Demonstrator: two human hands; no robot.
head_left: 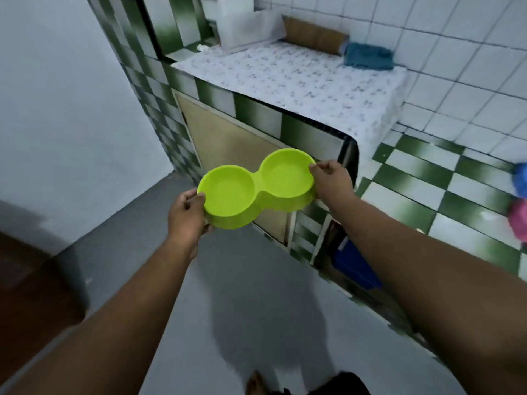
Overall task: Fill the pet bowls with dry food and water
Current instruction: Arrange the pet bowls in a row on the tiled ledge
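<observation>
Double pet bowl [256,189] held empty in the air before the counter [299,81]
Head view: its long axis ran between the hands; left hand [186,216] gripped the nearer end, right hand [330,179] pinched the farther rim, both compartments dry, counter beyond the right end

Grey floor [242,280], white-tiled wall [456,52], green-checked counter [256,112] under patterned cloth [299,75], perhaps a wooden cupboard door [228,143].

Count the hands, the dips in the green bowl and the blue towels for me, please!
Hands: 2, the left hand and the right hand
Dips in the green bowl: 2, both empty
Towels: 1, the blue towel
Total: 5
</observation>
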